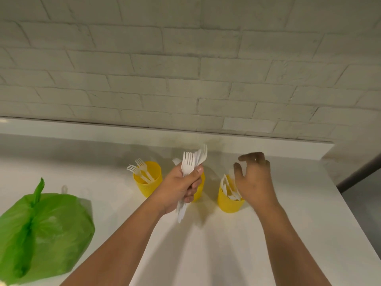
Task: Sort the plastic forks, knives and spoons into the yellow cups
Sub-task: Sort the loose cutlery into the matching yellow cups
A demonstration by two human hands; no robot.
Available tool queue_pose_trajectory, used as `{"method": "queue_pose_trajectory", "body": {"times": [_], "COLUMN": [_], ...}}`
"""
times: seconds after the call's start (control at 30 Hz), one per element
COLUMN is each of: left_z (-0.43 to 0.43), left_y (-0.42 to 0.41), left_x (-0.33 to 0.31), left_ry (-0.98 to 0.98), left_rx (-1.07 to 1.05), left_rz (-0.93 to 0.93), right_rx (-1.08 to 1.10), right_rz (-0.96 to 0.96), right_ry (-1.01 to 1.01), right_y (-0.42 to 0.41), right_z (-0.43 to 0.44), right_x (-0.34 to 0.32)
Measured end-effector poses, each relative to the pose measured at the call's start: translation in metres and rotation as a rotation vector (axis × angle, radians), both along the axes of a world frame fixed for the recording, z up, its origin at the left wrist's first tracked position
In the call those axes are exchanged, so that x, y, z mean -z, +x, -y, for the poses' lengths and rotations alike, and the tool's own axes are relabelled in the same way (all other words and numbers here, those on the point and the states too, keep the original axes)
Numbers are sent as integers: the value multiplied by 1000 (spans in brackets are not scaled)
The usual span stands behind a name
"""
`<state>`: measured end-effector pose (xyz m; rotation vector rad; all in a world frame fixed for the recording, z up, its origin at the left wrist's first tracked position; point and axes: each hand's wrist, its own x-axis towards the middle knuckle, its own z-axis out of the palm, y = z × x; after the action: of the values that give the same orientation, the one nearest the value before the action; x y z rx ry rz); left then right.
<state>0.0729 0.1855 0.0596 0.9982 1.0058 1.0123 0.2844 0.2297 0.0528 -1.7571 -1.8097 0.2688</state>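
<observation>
Three yellow cups stand in a row on the white counter (226,254). The left cup (147,182) holds several white forks. The middle cup (199,188) is mostly hidden behind my left hand (177,188), which grips a bundle of white plastic cutlery (190,164) with fork tines pointing up. The right cup (227,200) holds several white pieces that look like knives. My right hand (254,180) hovers just above and behind that cup, fingers spread and loosely bent, holding nothing that I can see.
A tied green plastic bag (41,230) lies on the counter at the left. A white brick wall (185,69) rises behind the counter's raised back ledge. The counter's right edge (350,213) drops off to a grey floor.
</observation>
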Motion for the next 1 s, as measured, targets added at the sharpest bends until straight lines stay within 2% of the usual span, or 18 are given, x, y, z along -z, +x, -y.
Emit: {"method": "queue_pose_trajectory", "body": {"times": [0.07,0.17,0.2,0.27,0.33,0.43,0.5,0.57,0.67,0.73,0.8,0.87,1.0], "left_z": [0,2,3,5,7,7,6,3,1,0,0,-1,1], "left_y": [0,-1,-1,-3,-7,-15,-22,-27,-26,-19,-12,-7,-7], "left_x": [-3,-4,-4,-5,-5,-1,1,2,-2,-8,-12,-13,-17], "left_ry": [0,-11,4,31,7,-44,-45,-44,-34,-74,-153,-182,-197], "left_rx": [28,86,110,120,60,-108,-236,-319,-367,-388,-388,-382,-395], "left_rz": [5,56,72,66,55,113,57,-48,-87,-17,128,225,256], "right_rx": [-60,-279,-301,-241,-132,18,30,-4,-127,-225,-307,-310,-294], "right_rz": [-168,-643,-694,-718,-785,-1136,-1286,-1237,-933,-814,-808,-799,-632], "right_ry": [88,-119,-153,-135,-37,145,173,90,-130,-270,-350,-338,-208], "right_y": [-18,-49,-57,-65,-69,-64,-57,-55,-70,-87,-101,-110,-118], "right_z": [11,21,19,15,10,6,7,8,20,37,48,49,40], "right_x": [-11,-38,-41,-40,-39,-47,-55,-48,-25,-14,-6,0,11]}}
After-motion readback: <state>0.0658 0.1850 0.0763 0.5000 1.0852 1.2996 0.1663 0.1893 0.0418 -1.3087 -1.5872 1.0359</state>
